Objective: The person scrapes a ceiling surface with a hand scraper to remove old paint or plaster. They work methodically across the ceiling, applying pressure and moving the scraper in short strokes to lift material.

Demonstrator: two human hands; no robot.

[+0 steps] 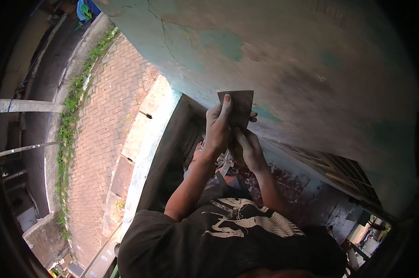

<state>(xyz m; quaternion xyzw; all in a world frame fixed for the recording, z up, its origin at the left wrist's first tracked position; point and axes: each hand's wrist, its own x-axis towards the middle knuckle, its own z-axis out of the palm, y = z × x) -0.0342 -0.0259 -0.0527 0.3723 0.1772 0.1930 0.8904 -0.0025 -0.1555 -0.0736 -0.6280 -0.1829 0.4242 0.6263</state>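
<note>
A thin, dark brown-grey sheet of sandpaper (242, 107) is held up in front of the wall. My left hand (217, 124) is closed on its left side, thumb flat on the near face and fingertips showing past the right edge. My right hand (251, 149) is closed at the sheet's lower edge, its fingers partly hidden. Pale dust coats both hands. Close beyond them rises the wall (283, 60), with worn green paint, grey smears and a crack.
Left of me runs a pale ledge (149, 134), with brick paving (103, 92) below and a strip of grass (68, 134) beyond it. A barred opening (339, 169) is in the wall at right. My bare foot (198, 150) shows below my hands.
</note>
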